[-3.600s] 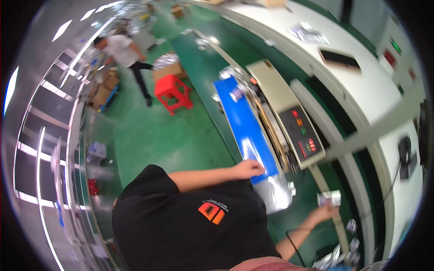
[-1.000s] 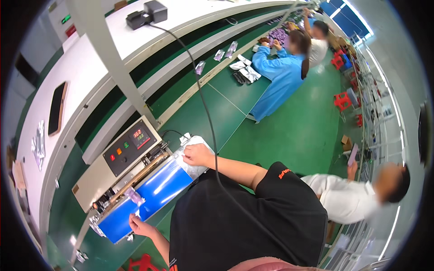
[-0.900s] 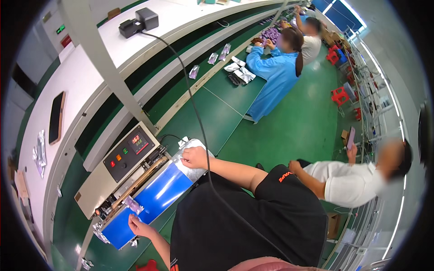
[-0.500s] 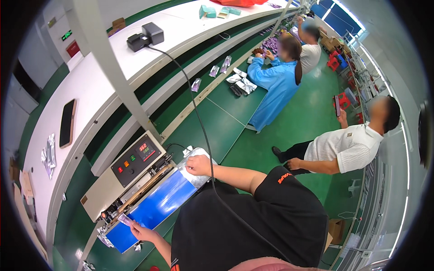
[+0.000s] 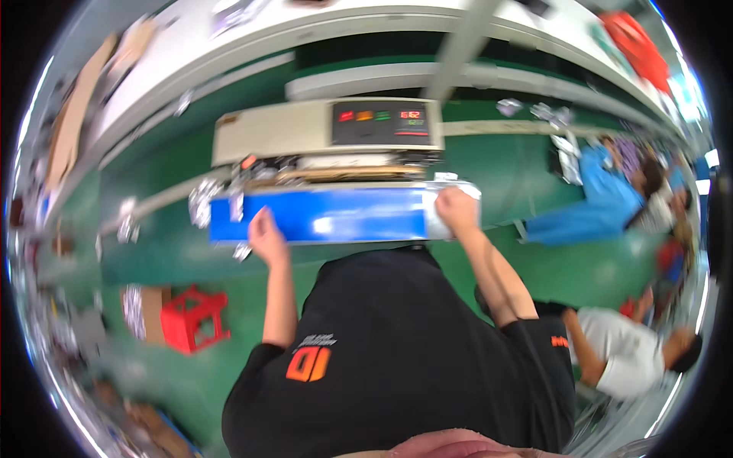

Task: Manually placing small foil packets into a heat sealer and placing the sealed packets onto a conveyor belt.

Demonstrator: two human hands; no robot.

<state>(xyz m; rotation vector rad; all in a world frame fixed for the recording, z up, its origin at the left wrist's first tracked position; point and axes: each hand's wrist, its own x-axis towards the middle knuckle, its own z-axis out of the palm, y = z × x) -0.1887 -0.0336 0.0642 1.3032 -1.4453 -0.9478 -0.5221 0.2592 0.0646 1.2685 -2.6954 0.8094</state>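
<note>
A beige band sealing machine [image 5: 275, 137] with a dark control panel and lit red digits stands in front of me. Along its near side runs a blue work surface [image 5: 336, 217] with a silvery right end. My left hand [image 5: 267, 237] is over the left part of the blue surface, fingers drawn together; blur hides whether anything is in them. Just left of its fingertips a small silvery-purple packet [image 5: 237, 206] stands at the machine's edge, seemingly apart from the hand. My right hand [image 5: 456, 210] is closed on the silvery end, its fingertips and anything inside hidden.
Crumpled silver pouches [image 5: 205, 202] lie left of the machine, others [image 5: 566, 156] at the right. A red stool [image 5: 195, 319] stands on the floor at left beside a carton [image 5: 153, 313]. A person in blue [image 5: 592, 202] and one in white [image 5: 630, 351] are at right.
My view has swung left and levelled, so the machine now sits straight ahead. The packet earlier at my left fingertips now appears beside them. My right hand stays at the silvery end.
</note>
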